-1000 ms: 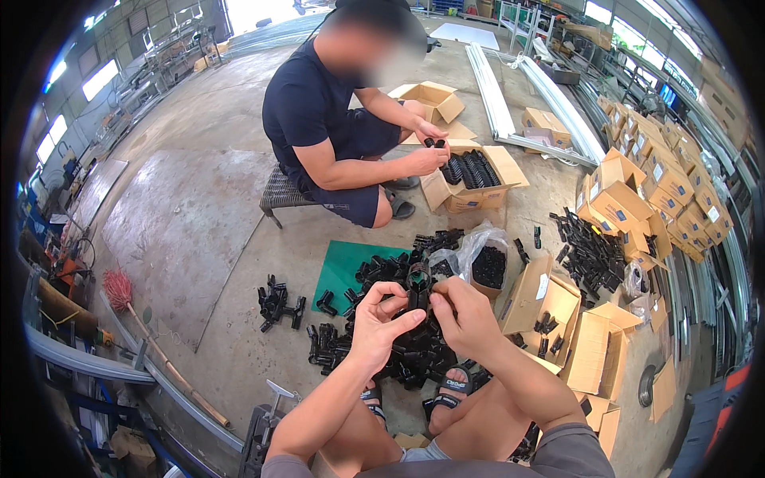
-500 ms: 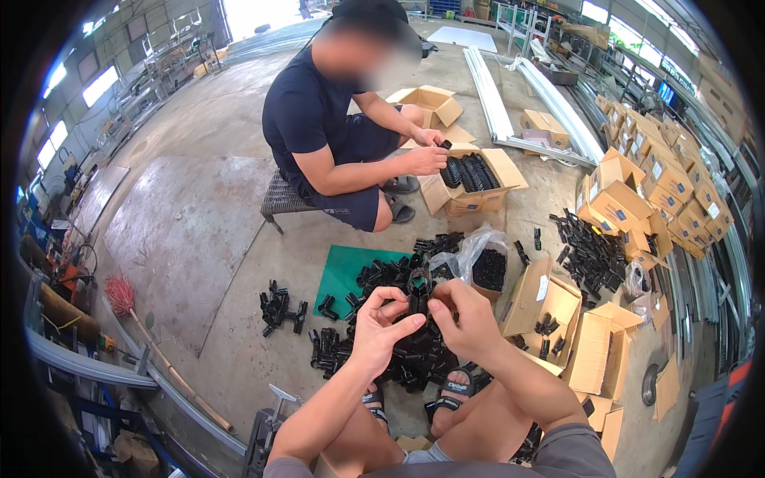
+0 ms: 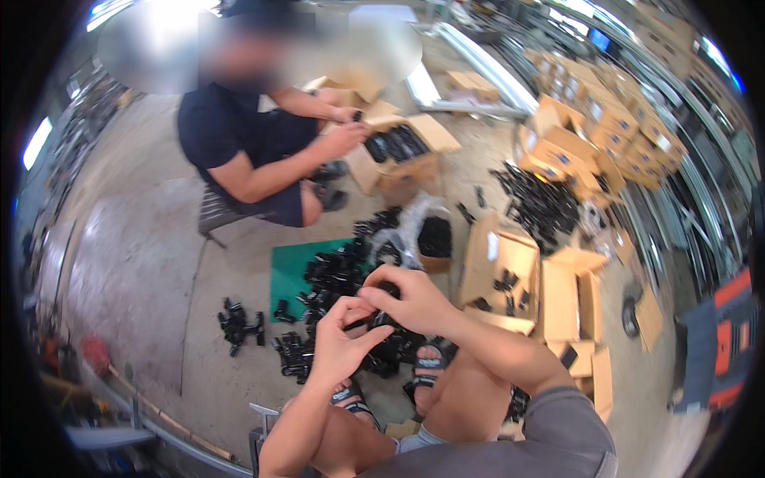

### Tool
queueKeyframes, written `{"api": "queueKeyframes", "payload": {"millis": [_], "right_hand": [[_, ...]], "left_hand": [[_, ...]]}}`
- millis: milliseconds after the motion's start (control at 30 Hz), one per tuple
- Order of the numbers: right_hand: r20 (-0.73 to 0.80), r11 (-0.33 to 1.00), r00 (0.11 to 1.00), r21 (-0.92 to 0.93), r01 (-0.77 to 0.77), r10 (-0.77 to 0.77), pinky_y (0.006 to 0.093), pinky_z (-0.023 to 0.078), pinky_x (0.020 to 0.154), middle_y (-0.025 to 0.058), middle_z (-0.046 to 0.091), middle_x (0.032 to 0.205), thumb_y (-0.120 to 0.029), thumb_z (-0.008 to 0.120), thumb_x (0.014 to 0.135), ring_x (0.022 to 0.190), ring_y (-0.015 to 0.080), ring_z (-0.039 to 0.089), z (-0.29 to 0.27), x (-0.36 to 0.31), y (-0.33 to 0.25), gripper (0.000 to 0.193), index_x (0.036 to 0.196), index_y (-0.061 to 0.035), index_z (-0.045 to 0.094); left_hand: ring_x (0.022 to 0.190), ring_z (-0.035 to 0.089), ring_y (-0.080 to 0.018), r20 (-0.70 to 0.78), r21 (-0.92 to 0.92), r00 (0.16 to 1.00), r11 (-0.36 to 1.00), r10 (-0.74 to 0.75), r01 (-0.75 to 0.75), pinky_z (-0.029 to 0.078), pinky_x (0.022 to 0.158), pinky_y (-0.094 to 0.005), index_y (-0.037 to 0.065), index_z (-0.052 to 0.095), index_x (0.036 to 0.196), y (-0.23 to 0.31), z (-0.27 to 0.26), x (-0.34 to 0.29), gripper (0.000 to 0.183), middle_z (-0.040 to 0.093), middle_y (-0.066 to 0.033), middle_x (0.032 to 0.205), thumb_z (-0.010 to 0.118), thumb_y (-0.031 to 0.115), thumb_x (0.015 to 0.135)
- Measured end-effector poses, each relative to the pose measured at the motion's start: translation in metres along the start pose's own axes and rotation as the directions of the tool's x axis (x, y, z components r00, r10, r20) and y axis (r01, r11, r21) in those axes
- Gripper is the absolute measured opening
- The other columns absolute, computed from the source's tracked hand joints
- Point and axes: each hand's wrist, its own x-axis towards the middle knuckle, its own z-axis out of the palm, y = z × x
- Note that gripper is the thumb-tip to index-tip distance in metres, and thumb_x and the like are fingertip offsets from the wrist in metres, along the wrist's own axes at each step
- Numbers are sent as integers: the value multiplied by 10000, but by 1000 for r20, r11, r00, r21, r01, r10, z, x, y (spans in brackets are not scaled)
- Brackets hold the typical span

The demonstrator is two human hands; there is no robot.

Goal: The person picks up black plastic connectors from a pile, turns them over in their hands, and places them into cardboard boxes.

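Above a heap of black pipe fittings (image 3: 327,275), my two hands meet around one black pipe fitting (image 3: 382,319). My left hand (image 3: 343,338) grips it from the lower left, thumb and curled fingers on its sides. From the upper right my right hand (image 3: 414,299) closes over its top, fingers bent and thumb pressed in. Much of the fitting is covered by my fingers, and its exact shape cannot be made out. Part of the heap lies on a green sheet (image 3: 288,279) and part on the concrete floor in front of my sandals.
Across from me a seated person (image 3: 239,151) handles a small black part over an open carton (image 3: 410,171) of black parts. Beside the heap stands a bag-lined box (image 3: 434,239). Open cartons (image 3: 570,299) line my right; stacked boxes (image 3: 613,103) rise behind.
My right hand has moved from the fitting's right side to over its top, hiding more of it. The whole view has swung, shifting the scene leftward.
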Motion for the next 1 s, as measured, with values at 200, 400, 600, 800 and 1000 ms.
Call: {"api": "queueKeyframes", "payload": {"millis": [200,400,600,800,1000], "right_hand": [[57,957,992,-274,-92,112,388,498,625,183,664,748,-281,658,959,657,310,641,-53,-42,66,287,878,-7,687],[78,591,797,-715,-374,599,470,564,753,233,710,838,-379,583,946,774,420,693,-136,-177,191,424,875,16,720],[-179,205,504,-762,-615,845,495,547,898,253,717,1057,-451,597,946,1024,403,693,-179,-222,271,478,1032,1,729],[-644,80,251,-283,-956,723,502,523,975,258,550,1375,-500,735,853,1238,397,578,-211,-198,347,730,1373,-53,487],[-745,-122,118,-259,-958,657,484,466,1060,221,457,1453,-502,796,811,1349,395,465,-177,-180,376,863,1449,-96,381]], "left_hand": [[1367,505,-305,153,231,970,961,-187,149,482,1084,-413,71,447,1420,-7,20,-3,731,534,-217,1446,808,-7,789],[1309,560,-312,158,215,951,949,-266,230,504,1046,-405,48,481,1410,-1,-7,-6,613,587,-234,1384,762,43,865],[1244,593,-266,207,175,922,939,-327,294,493,1046,-376,31,519,1376,-21,-32,0,512,622,-197,1324,695,-19,898],[1214,607,-244,148,169,896,903,-419,394,508,996,-351,27,527,1367,-24,-25,11,494,640,-188,1302,690,-16,904],[1168,633,-215,99,180,888,885,-450,429,517,914,-298,24,541,1355,-26,-21,17,471,671,-168,1254,689,-8,909]]}}
